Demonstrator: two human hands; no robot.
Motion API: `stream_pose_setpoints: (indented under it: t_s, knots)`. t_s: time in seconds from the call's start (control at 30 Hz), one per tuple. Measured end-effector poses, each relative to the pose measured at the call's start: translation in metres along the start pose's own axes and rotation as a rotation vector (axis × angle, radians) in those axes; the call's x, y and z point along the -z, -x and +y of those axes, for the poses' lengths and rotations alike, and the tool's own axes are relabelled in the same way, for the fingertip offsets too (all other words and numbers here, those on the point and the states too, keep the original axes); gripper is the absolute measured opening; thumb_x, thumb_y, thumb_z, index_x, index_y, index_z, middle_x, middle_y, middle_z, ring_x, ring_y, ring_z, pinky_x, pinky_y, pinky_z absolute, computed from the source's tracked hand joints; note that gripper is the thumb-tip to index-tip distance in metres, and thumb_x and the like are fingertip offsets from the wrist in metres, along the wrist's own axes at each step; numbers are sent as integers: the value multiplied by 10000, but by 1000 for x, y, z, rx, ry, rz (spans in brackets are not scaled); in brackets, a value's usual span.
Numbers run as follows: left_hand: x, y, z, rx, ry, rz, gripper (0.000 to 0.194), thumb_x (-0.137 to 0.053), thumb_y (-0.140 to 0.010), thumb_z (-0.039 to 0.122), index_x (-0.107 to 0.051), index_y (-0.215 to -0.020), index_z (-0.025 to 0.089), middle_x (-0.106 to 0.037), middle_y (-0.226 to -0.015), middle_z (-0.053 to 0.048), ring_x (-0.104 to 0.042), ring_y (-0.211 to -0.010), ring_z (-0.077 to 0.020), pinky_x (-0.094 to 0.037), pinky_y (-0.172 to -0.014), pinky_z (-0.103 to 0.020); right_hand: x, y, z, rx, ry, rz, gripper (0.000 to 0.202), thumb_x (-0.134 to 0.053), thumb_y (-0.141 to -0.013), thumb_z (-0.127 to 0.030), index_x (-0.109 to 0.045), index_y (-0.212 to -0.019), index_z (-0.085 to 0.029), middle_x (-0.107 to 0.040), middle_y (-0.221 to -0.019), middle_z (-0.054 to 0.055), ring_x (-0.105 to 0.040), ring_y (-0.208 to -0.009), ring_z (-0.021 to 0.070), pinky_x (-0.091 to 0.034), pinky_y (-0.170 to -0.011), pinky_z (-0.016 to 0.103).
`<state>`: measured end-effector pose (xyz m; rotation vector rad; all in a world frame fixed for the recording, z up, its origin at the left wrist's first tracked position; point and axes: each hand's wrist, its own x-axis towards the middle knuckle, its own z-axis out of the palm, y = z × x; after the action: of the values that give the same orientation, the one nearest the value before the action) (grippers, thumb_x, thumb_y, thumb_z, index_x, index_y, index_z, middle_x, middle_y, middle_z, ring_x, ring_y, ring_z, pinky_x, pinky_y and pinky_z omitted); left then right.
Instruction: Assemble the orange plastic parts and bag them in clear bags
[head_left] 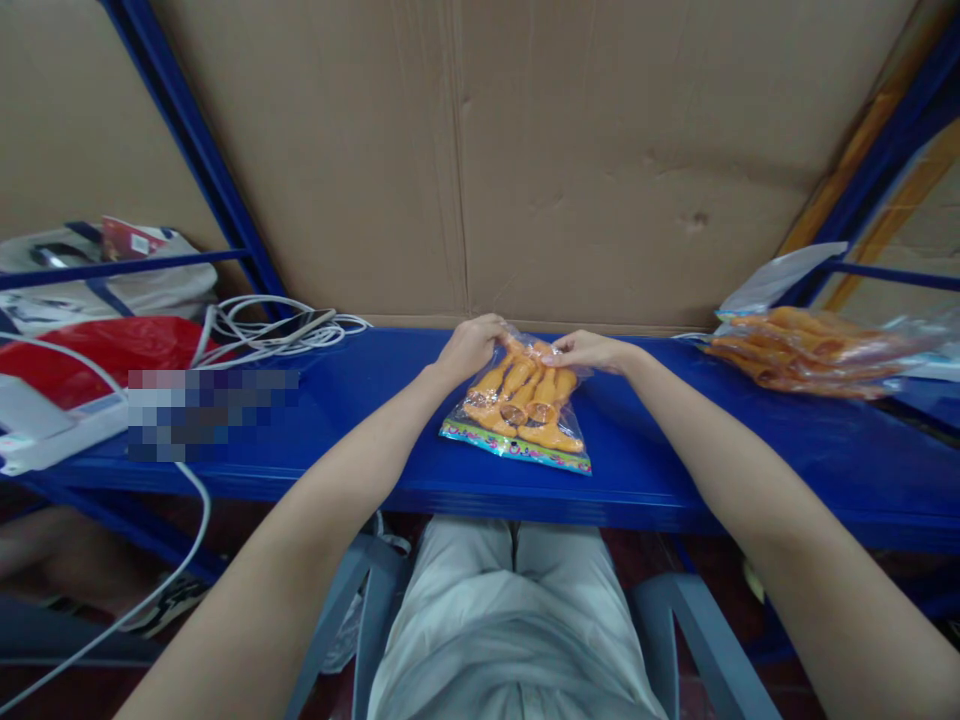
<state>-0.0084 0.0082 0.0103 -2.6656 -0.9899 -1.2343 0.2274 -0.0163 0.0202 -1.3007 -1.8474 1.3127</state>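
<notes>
A clear plastic bag [525,400] filled with several orange items lies on the blue tabletop [622,440] in front of me. Its blue and green printed strip faces the front edge of the table. At the far left corner of the bag, the fingers of my left hand [474,345] are closed on the plastic. My right hand [592,352] pinches the far right part of the same bag. The fingertips of both hands are partly hidden against the plastic.
More bagged orange items [810,350] lie at the right. Coiled white cable [277,335], a red bag [105,350] and a white power strip [67,430] are at the left. Cardboard [525,160] stands behind the table. A person's leg [75,560] shows at lower left.
</notes>
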Motion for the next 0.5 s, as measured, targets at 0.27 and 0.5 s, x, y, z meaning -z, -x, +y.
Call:
stream_pose_setpoints:
  t_s: [0.27,0.5]
  knots:
    - [0,-1,7,17,55,55,294,-450,-730,9,-685,-671,176,-702,-893,-28,-648,-930,-160,-475,-907,-277,-20,-1,-6,-44,-270,-22,258,-683,-859,-383,-701,-797,-133,-749,-768,92,-691,-621,154,-583,-613,250]
    - [-2,-1,9,50,36,41,320,-426,-736,-1,-692,-693,170,-722,-945,-33,-657,-965,-163,-490,-930,-287,-36,1,-13,-94,-337,19,159,-743,-815,-259,-689,-776,-114,-735,-703,78,-678,-569,138,-583,-613,226]
